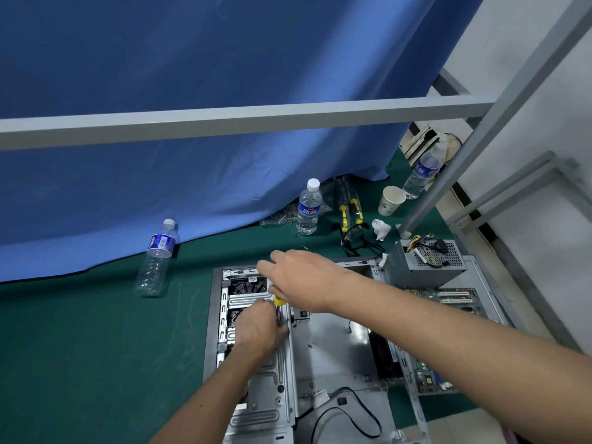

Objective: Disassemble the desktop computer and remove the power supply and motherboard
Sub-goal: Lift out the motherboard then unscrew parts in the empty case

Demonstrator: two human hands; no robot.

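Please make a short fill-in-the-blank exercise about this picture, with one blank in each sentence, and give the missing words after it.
1. The right hand holds a screwdriver with a ____ handle.
2. The paper cup stands on a ____ mat.
3. The power supply lies to the ____ of both hands.
4. Behind the bottles hangs a ____ cloth.

Missing words: yellow; green; right; blue

Green mat (96, 347), blue curtain (192, 59), silver case (333, 344), yellow-handled screwdriver (279, 300), white cup (390, 200)

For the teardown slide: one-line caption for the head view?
Both hands work a yellow-handled screwdriver inside the opened computer case; power supply already out.
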